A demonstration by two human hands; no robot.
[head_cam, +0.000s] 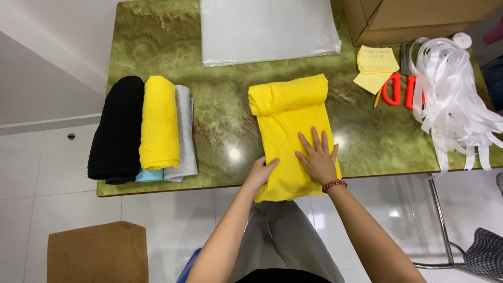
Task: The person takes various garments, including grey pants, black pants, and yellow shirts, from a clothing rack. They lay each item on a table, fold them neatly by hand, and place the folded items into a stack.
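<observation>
A yellow cloth [291, 118] lies on the green marble-patterned table [220, 131], folded into a long strip with its far end rolled up. The near end hangs slightly over the table's front edge. My right hand [316, 156] rests flat on the cloth's near part, fingers spread, a beaded bracelet on the wrist. My left hand [260, 174] pinches the cloth's near left edge at the table's front.
At the table's left lie rolled cloths: black [118, 128], yellow [158, 123], grey [183, 131], with light blue beneath. A clear plastic sheet [267, 29] lies at the back, with a cardboard box [414, 18], yellow notes [376, 63], red-handled scissors [398, 89] and white ribbons [453, 94] to the right.
</observation>
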